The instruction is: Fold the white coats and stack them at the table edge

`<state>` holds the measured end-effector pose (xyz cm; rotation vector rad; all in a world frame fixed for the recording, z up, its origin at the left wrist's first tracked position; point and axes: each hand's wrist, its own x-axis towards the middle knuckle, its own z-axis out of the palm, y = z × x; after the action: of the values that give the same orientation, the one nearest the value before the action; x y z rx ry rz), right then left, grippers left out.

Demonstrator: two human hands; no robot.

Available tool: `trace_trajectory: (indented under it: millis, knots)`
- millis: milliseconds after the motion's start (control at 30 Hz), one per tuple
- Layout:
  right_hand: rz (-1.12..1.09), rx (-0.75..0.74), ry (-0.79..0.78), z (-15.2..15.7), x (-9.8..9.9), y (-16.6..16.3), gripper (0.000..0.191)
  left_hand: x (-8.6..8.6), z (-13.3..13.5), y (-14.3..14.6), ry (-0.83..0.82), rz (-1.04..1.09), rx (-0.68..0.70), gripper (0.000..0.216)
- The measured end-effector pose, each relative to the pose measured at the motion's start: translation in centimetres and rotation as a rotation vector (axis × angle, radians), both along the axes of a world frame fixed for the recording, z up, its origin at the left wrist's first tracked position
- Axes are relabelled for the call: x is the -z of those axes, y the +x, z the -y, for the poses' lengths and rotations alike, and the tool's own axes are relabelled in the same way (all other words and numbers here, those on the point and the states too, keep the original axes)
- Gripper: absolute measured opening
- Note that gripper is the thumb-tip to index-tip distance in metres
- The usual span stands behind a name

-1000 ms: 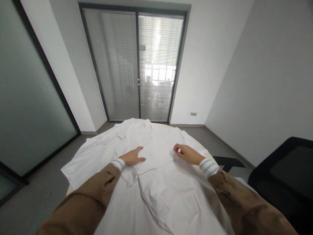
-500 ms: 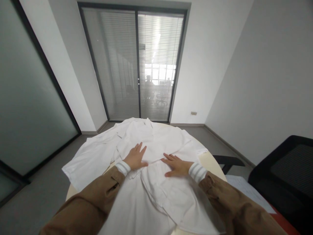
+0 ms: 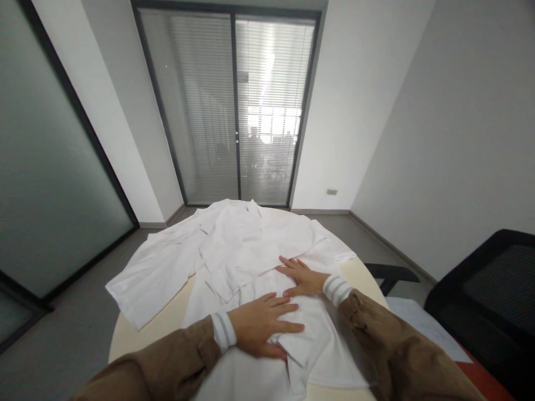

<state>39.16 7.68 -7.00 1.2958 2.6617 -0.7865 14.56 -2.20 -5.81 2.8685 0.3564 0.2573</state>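
A white garment that looks like a long-sleeved coat or shirt (image 3: 238,250) lies spread over a round, pale table (image 3: 121,340). One sleeve (image 3: 154,278) stretches out to the left, and the lower part reaches the table's near edge. My left hand (image 3: 263,323) rests on the near part of the cloth, fingers spread and pointing right. Just beyond it, my right hand (image 3: 303,278) lies flat with its fingers apart, on the right side of the garment beside a fold. The cloth under both palms is hidden.
A black mesh chair (image 3: 489,306) with an armrest (image 3: 390,273) stands at the right. Papers (image 3: 422,323) lie beside it on something red (image 3: 485,379). Beyond the table is a glass door with blinds (image 3: 238,111); a frosted glass panel (image 3: 54,156) stands left.
My left hand has moved nearer and to the right, from the garment's middle to its near part, shifting the cloth's folds there. My right hand has stayed nearly in place.
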Motion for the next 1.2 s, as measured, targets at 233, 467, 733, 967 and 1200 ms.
trace_trajectory:
  millis: [233, 467, 733, 967, 1200]
  knots:
    - [-0.023, -0.003, -0.021, 0.0, -0.3, 0.1, 0.101, 0.0, -1.4, -0.2, 0.102, -0.007, 0.067, 0.044]
    - [-0.026, -0.004, -0.022, 0.2, -0.6, 0.1, 0.103, -0.9, -0.2, 1.1, 0.1, 0.034, 0.073, 0.037]
    - [-0.024, -0.006, -0.034, 0.3, -1.0, 0.0, 0.103, -0.6, 3.5, 3.3, 0.241, -0.09, 0.1, 0.055]
    - [-0.013, -0.004, -0.042, 0.5, -1.3, 0.0, 0.104, -2.2, 3.8, 3.8, 0.08, -0.137, -0.138, 0.022]
    - [0.004, -0.008, -0.038, 0.6, -1.4, -0.1, 0.105, -3.0, 0.2, 2.7, -0.534, -0.063, -0.13, 0.05]
